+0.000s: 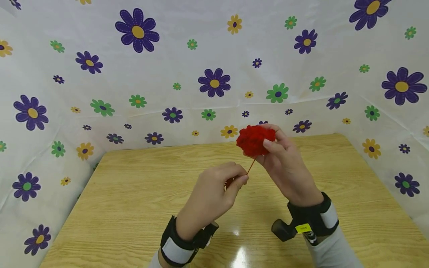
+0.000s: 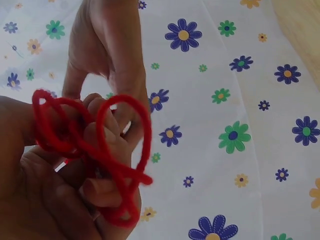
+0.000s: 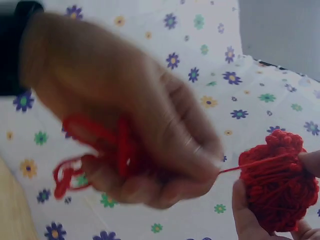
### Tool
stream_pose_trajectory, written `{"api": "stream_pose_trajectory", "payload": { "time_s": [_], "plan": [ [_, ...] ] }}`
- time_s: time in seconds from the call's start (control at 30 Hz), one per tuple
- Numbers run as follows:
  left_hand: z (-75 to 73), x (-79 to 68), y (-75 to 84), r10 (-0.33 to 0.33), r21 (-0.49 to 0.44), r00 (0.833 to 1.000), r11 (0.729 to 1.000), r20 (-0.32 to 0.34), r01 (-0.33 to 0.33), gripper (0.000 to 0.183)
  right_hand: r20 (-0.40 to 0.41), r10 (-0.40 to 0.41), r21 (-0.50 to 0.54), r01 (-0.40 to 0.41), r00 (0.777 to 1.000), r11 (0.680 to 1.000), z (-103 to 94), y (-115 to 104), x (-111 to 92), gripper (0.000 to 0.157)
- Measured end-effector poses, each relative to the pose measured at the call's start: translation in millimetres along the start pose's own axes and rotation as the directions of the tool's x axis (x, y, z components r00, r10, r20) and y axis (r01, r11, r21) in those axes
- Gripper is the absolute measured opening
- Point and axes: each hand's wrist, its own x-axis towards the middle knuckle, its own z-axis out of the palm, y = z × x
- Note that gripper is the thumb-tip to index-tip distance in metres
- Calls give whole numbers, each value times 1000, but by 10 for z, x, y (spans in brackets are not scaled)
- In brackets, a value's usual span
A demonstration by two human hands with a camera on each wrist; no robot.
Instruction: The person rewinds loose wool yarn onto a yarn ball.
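Observation:
A red ball of yarn [image 1: 253,140], bumpy on its surface, is held up above the table by my right hand [image 1: 289,163], thumb on the near side. My left hand [image 1: 218,190] pinches the red yarn strand [image 1: 251,165] that runs taut from the ball. In the left wrist view, loose loops of red yarn [image 2: 145,135] hang from the left palm and curled fingers. The right wrist view shows the strand crossing the wound side of the ball [image 3: 280,185], with the left hand [image 3: 145,115] blurred beside it.
A wooden table [image 1: 140,201] lies beneath both hands. White cloth with printed flowers [image 1: 181,67] stands behind the table and along its sides. Black straps with wrist cameras [image 1: 313,217] sit on both wrists.

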Motion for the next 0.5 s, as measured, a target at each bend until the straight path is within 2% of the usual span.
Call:
{"api": "stream_pose_trajectory", "payload": {
  "time_s": [0.1, 0.2, 0.37, 0.5],
  "plan": [
    [-35, 10, -71, -43, -5, 999, 999, 1, 43, 12, 65, 87, 52, -90, 994, 995, -12, -27, -9, 30],
    [-88, 9, -126, -76, -14, 997, 997, -3, 76, 12, 98, 141, 28, -144, 985, 989, -20, -35, -23, 34],
    [-190, -1, -190, -88, -2, 996, 996, -19, 88, 10, 159, 178, -165, -151, 971, 975, -30, -31, -37, 37],
    [-244, -6, -224, -112, 15, 993, 994, -27, 112, 9, 179, 206, -350, -133, 962, 927, -43, -35, -49, 39]
  ]
}}
